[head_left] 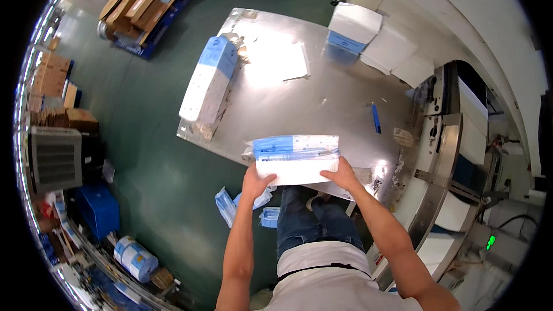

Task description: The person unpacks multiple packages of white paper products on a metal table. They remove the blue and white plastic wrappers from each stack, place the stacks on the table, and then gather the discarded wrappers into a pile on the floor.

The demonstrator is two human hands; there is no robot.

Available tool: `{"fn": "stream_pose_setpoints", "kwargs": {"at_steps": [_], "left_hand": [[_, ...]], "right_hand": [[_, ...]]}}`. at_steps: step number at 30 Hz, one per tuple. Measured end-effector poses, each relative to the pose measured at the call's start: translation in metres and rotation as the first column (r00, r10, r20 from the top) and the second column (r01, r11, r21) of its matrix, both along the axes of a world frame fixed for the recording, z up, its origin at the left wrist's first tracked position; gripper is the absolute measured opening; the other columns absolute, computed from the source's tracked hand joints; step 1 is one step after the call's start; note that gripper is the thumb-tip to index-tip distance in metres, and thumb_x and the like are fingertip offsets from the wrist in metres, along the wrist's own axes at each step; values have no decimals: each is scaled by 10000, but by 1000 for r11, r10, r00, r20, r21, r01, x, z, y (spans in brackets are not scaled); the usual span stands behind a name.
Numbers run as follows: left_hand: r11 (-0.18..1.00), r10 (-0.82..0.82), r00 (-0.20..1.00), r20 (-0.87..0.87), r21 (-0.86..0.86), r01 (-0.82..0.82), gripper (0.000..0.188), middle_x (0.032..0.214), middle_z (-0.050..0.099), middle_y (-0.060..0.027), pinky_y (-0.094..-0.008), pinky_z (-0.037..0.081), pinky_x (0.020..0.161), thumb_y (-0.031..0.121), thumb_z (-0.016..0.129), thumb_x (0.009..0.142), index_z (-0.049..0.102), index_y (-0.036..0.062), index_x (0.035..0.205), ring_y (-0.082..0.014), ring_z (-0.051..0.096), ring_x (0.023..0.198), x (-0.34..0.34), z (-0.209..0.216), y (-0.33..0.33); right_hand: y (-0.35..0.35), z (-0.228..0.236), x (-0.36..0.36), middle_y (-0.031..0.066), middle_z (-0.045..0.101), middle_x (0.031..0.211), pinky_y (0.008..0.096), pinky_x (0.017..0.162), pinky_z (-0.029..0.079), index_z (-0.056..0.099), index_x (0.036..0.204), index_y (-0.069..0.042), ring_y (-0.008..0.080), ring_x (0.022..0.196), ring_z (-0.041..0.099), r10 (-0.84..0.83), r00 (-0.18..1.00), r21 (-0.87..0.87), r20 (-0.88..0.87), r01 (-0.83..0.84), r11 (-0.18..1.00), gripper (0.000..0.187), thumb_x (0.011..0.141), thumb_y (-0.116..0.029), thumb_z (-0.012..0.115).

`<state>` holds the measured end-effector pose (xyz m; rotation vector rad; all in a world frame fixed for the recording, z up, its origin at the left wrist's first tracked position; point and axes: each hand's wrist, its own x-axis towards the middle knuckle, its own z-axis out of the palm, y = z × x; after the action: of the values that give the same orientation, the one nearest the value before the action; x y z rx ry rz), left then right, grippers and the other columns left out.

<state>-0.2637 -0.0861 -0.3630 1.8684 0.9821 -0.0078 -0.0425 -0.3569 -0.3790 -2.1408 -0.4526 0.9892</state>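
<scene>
Both my hands grip a rectangular pack (296, 171) at the near edge of the metal table. Blue-and-white printed film covers its far side, while the side toward me is plain white. My left hand (256, 183) closes on the left end, thumb on the white face. At the other end, my right hand (344, 176) holds it the same way. Some fingers are hidden under the pack. A longer blue-and-white pack (208, 80) lies along the table's left edge. A slim blue tool (376, 118), perhaps a pen or cutter, lies to the right.
The metal table (276, 103) carries a white sheet (296, 61) and white-and-blue packs (352, 29) at its far right. Machinery (446, 178) borders the right side. Crumpled blue film (226, 206) lies on the floor at left, near a blue bin (98, 210). Cartons (135, 8) stand on a far pallet.
</scene>
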Motion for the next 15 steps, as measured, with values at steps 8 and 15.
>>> {"fn": "stream_pose_setpoints", "kwargs": {"at_steps": [8, 15], "left_hand": [[769, 485, 874, 10, -481, -421, 813, 1369, 621, -146, -440, 521, 1038, 21, 842, 784, 425, 33, 1481, -288, 621, 1228, -132, -12, -68], [342, 717, 645, -264, -673, -656, 895, 1464, 541, -174, -478, 495, 1094, -80, 751, 789, 299, 61, 1549, -333, 569, 1321, -303, 68, -158]], "right_hand": [[34, 5, -32, 303, 533, 1417, 427, 1134, 428, 218, 1603, -30, 434, 1323, 535, 415, 906, 143, -89, -400, 905, 1242, 640, -355, 932], [57, 66, -155, 375, 498, 1431, 450, 1111, 452, -34, 1650, -88, 497, 1288, 558, 703, 689, 123, -179, -693, 710, 1411, 660, -459, 901]]}}
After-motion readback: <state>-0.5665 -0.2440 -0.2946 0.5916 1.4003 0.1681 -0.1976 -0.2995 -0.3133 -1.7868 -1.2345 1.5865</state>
